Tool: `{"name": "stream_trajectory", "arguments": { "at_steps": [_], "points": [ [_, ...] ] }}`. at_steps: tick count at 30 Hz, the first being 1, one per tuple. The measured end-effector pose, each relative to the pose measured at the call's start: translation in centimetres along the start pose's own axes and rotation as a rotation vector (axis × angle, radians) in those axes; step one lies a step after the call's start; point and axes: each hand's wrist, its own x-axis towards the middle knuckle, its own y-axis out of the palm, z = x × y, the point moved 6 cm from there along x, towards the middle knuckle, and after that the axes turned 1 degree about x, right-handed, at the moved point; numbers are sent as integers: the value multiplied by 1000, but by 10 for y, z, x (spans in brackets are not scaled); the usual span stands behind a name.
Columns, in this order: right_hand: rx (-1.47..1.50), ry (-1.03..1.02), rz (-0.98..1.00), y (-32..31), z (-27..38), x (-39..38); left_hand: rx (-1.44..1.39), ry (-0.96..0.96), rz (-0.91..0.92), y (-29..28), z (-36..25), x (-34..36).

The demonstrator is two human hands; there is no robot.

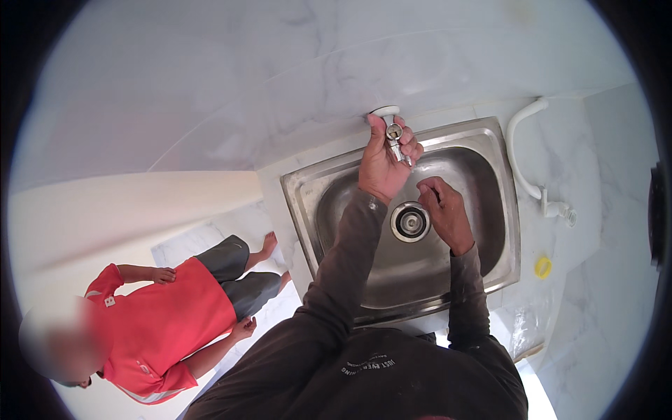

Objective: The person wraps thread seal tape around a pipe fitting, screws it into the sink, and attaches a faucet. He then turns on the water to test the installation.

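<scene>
My left hand (387,157) is wrapped round a chrome tap (395,133) that comes out of the wall behind the sink. A round white flange (385,110) sits where the tap meets the wall. Over the basin, to the right of the drain, my right hand (446,213) is closed with fingers curled; what they pinch, if anything, is too small to make out. Below both hands lies the stainless steel sink (490,133), with its round drain strainer (411,222) in the middle of the basin.
Right of the sink, a white drain hose (514,143) with a plastic end fitting (558,210) lies on the marbled counter (574,168). A yellow ring (543,267) lies nearer. At the left stands a person in a red shirt (164,318), hands apart from mine.
</scene>
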Motion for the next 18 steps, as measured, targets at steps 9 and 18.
{"name": "stream_trajectory", "arguments": {
  "at_steps": [9,18],
  "points": [
    [-14,70,-18,18,-24,19,-86,-39,115,-2,6,2],
    [373,77,-177,9,20,71,618,25,-388,-26,-33,-51]
  ]
}}
